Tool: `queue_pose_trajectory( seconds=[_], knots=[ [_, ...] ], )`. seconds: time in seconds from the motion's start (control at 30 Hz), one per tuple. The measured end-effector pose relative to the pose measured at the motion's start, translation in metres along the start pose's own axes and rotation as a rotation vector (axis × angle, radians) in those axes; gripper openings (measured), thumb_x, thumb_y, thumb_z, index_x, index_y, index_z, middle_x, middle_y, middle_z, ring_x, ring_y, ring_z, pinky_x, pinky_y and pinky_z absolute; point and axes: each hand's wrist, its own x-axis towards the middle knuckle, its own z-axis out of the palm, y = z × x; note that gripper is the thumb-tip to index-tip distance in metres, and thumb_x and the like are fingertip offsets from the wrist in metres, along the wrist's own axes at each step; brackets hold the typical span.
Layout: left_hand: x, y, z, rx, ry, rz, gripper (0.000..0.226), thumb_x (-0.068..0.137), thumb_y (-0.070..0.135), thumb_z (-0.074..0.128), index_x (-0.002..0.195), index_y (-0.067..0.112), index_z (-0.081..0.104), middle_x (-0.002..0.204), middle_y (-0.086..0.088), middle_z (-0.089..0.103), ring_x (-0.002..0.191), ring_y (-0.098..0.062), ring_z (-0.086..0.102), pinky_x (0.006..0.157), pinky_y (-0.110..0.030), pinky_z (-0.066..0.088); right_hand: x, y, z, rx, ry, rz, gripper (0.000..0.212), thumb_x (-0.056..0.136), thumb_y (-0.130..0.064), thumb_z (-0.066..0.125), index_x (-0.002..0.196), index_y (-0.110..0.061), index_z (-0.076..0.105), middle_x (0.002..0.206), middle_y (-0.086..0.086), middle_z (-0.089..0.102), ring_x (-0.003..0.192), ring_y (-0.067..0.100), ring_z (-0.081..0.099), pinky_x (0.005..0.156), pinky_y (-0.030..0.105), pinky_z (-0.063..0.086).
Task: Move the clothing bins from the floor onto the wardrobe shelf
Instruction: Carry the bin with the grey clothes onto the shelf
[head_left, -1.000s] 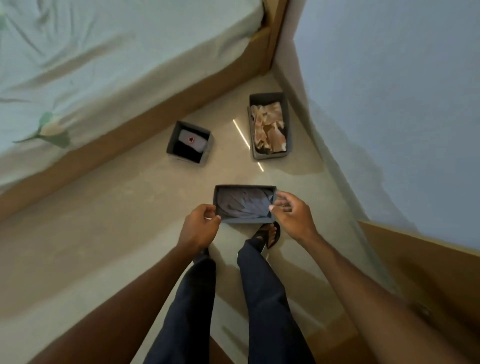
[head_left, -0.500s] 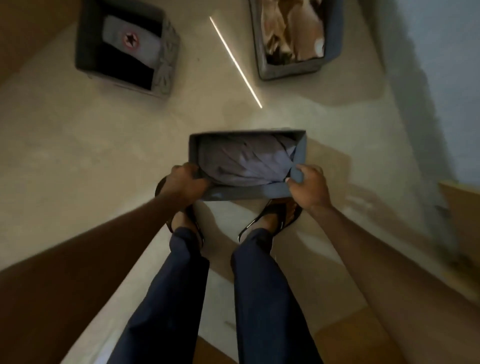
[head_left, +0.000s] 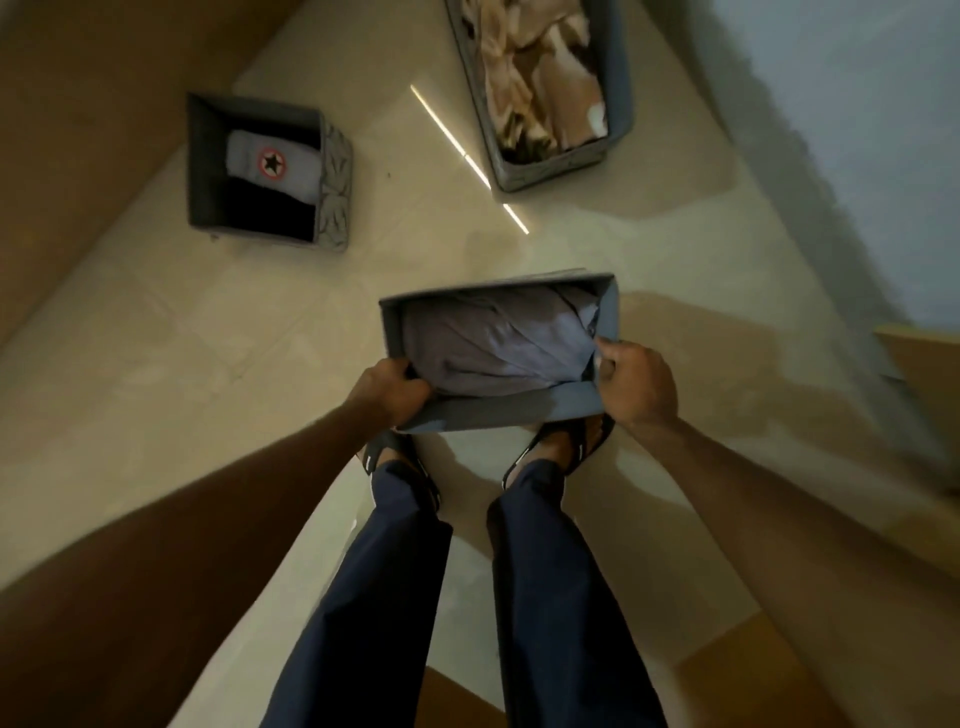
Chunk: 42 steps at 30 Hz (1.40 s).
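**A:** Which bin is being handled, and where is it?

**B:** The oblong grey fabric bin (head_left: 498, 415) packed with a folded lilac-grey cloth (head_left: 493, 343), at the centre of the frame. Its near wall overlaps the toes of the black sandals (head_left: 576, 441), so I judge it is already off the beige tiled floor (head_left: 156, 364).

**A:** Why a hand at each end?

**B:** The walls look soft, so lifting at one end would likely make it sag. The left hand (head_left: 389, 389) has its fingers curled round the near left corner. The right hand (head_left: 636, 384) pinches the rim of the right end wall between thumb and bent fingers. Held that way, the open top faces up and the cloth lies put.

**A:** And the others?

**B:** The small square grey bin (head_left: 335, 176) holding a garment with a star badge sits on the floor at upper left. The long grey bin (head_left: 618, 78) of crumpled beige fabric lies at the top, right of centre, near the pale wall. They are well apart from each other.

**A:** The shelf?

**B:** Not in view. This looks like the first of three carries, barely begun.
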Motion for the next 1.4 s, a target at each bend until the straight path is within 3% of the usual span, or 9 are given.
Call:
queue_pose_trajectory(
  seconds=[0.1, 0.23, 0.4, 0.5, 0.67, 0.83, 0.97, 1.17, 1.4],
  knots=[
    [-0.038, 0.016, -0.011, 0.055, 0.009, 0.045, 0.045, 0.083, 0.036, 0.062, 0.124, 0.018, 0.061, 0.123, -0.015, 0.063, 0.108, -0.033, 0.059, 0.088, -0.035, 0.049, -0.033, -0.006, -0.028, 0.044, 0.004, 0.054, 0.029, 0.091, -0.006, 0.049, 0.115, -0.009, 0.066, 0.097, 0.024, 0.067, 0.084, 0.041, 0.062, 0.061, 0.034, 0.043],
    [-0.123, 0.052, -0.037, 0.138, -0.002, 0.105, 0.04, 0.085, 0.032, 0.061, 0.121, 0.015, 0.061, 0.121, -0.015, 0.063, 0.106, -0.032, 0.059, 0.08, -0.032, 0.045, -0.102, -0.02, -0.092, 0.13, 0.046, 0.133, 0.038, 0.092, -0.007, 0.05, 0.128, -0.013, 0.06, 0.112, 0.022, 0.067, 0.097, 0.042, 0.063, 0.076, 0.043, 0.055],
    [-0.22, 0.086, -0.072, 0.178, -0.01, 0.173, 0.038, 0.084, 0.034, 0.06, 0.117, 0.015, 0.065, 0.116, -0.016, 0.066, 0.099, -0.031, 0.062, 0.082, -0.036, 0.052, -0.187, -0.033, -0.168, 0.169, 0.063, 0.195, 0.028, 0.093, -0.013, 0.052, 0.117, -0.01, 0.064, 0.106, 0.021, 0.069, 0.093, 0.039, 0.064, 0.072, 0.039, 0.052],
    [-0.275, 0.1, -0.088, 0.2, -0.013, 0.226, 0.033, 0.085, 0.03, 0.059, 0.114, 0.015, 0.066, 0.112, -0.015, 0.067, 0.095, -0.029, 0.062, 0.082, -0.036, 0.053, -0.238, -0.041, -0.209, 0.186, 0.105, 0.237, 0.03, 0.093, -0.017, 0.053, 0.121, -0.012, 0.063, 0.111, 0.02, 0.068, 0.098, 0.038, 0.064, 0.077, 0.04, 0.054],
    [-0.378, 0.121, -0.118, 0.338, -0.052, 0.41, 0.041, 0.089, 0.034, 0.057, 0.127, 0.019, 0.058, 0.125, -0.013, 0.063, 0.108, -0.031, 0.06, 0.088, -0.036, 0.05, -0.338, -0.072, -0.259, 0.272, 0.25, 0.337, 0.035, 0.092, -0.014, 0.052, 0.126, -0.012, 0.06, 0.114, 0.02, 0.068, 0.1, 0.038, 0.064, 0.081, 0.041, 0.055],
    [-0.469, 0.127, -0.147, 0.478, -0.045, 0.596, 0.062, 0.087, 0.048, 0.057, 0.144, 0.029, 0.038, 0.135, -0.011, 0.057, 0.116, -0.032, 0.057, 0.093, -0.037, 0.048, -0.421, -0.107, -0.279, 0.312, 0.366, 0.374, 0.042, 0.087, -0.006, 0.051, 0.126, -0.019, 0.06, 0.093, 0.016, 0.071, 0.081, 0.035, 0.066, 0.06, 0.036, 0.049],
    [-0.527, 0.138, -0.158, 0.55, -0.018, 0.74, 0.057, 0.091, 0.043, 0.056, 0.144, 0.027, 0.039, 0.131, -0.009, 0.06, 0.112, -0.027, 0.06, 0.084, -0.03, 0.045, -0.48, -0.117, -0.294, 0.376, 0.538, 0.436, 0.047, 0.087, -0.004, 0.052, 0.13, -0.02, 0.058, 0.103, 0.013, 0.072, 0.087, 0.031, 0.067, 0.066, 0.036, 0.054],
    [-0.603, 0.182, -0.133, 0.635, 0.011, 1.001, 0.049, 0.088, 0.05, 0.055, 0.131, 0.026, 0.055, 0.114, -0.004, 0.067, 0.089, -0.015, 0.059, 0.071, -0.028, 0.047, -0.553, -0.087, -0.323, 0.398, 0.764, 0.525, 0.045, 0.09, -0.007, 0.05, 0.133, -0.021, 0.055, 0.115, 0.008, 0.071, 0.093, 0.026, 0.068, 0.073, 0.037, 0.058],
    [-0.682, 0.23, -0.046, 0.589, 0.007, 1.181, 0.043, 0.089, 0.046, 0.056, 0.128, 0.026, 0.058, 0.111, -0.002, 0.07, 0.085, -0.014, 0.062, 0.074, -0.03, 0.052, -0.636, -0.018, -0.368, 0.391, 0.95, 0.658, 0.046, 0.092, -0.006, 0.049, 0.135, -0.024, 0.054, 0.112, 0.009, 0.071, 0.088, 0.028, 0.066, 0.066, 0.032, 0.052]
  ],
)
